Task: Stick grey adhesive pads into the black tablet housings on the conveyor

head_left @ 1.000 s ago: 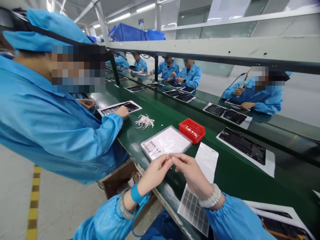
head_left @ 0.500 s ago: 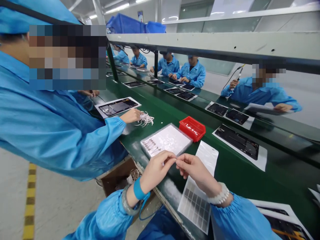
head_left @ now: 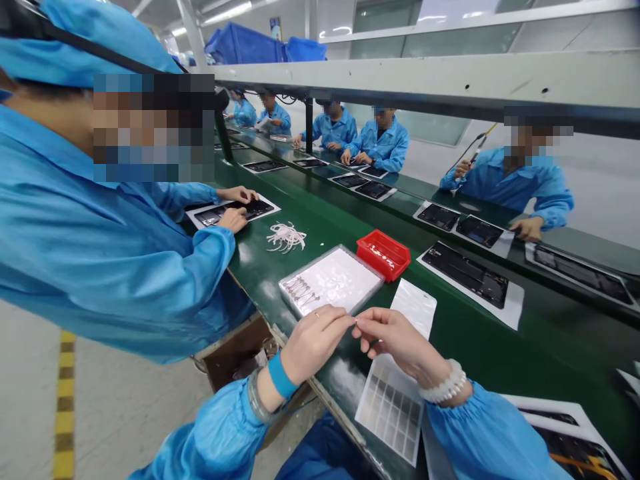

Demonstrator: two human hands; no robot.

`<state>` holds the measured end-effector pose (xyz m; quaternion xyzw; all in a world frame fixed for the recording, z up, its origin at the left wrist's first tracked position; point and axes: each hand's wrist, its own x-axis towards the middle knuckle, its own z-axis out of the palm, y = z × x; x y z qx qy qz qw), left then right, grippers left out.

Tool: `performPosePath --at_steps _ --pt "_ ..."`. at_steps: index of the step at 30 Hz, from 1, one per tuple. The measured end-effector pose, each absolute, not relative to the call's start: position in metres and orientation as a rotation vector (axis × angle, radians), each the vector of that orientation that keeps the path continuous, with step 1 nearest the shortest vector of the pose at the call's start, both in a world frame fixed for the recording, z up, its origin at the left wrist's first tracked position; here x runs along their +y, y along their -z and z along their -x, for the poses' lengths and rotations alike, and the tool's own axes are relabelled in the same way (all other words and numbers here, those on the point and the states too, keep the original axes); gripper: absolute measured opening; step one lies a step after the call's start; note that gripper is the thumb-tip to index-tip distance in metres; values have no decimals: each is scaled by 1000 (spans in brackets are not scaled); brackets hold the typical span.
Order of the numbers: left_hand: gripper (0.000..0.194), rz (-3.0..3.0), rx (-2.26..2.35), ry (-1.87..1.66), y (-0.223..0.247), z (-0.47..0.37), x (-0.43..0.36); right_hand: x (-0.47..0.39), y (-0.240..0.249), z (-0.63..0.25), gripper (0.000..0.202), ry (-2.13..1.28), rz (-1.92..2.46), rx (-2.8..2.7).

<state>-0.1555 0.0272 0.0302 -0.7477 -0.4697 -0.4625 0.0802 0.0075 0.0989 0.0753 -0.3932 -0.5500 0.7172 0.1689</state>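
My left hand (head_left: 320,340) and my right hand (head_left: 393,340) meet fingertip to fingertip above the bench edge. Both are pinched closed, and whatever lies between the fingertips is too small to make out. Just beyond them is a clear-edged tray (head_left: 334,280) with a white surface, small pale pieces and a row of thin leads at its left. Under my right hand lies a sheet of grey rectangular stickers (head_left: 391,413), with a white sheet (head_left: 416,307) above it. Behind the tray stands a red bin (head_left: 384,255) holding small white bits.
A co-worker (head_left: 100,253) at my left works on a black device panel (head_left: 255,210). A pile of white strips (head_left: 286,237) lies between us. Another panel (head_left: 470,277) rests at the right on white paper. A shelf beam (head_left: 400,77) crosses above; several co-workers sit opposite.
The neighbour's hand has left the white strips and both that person's hands are on the panel. The co-worker opposite at right has laid a panel down. My hands stay pinched together.
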Motion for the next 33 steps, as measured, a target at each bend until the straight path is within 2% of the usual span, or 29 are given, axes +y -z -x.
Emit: performPosePath --at_steps 12,16,26,30,33 --pt "12 1956 -1869 1661 -36 136 31 86 -60 5 24 -1224 988 -1913" --pt "10 1926 -1970 1707 -42 134 32 86 -56 4 23 -1058 1024 -1995" --pt "12 1966 -2031 1620 -48 129 30 81 -58 0 23 -956 1044 -2024" --pt "10 1894 -2057 1458 -41 142 43 80 -62 -5 22 -1085 1060 -1956" --pt "18 1821 -2064 1323 -41 161 59 86 -68 -15 22 -1240 1078 -1783"
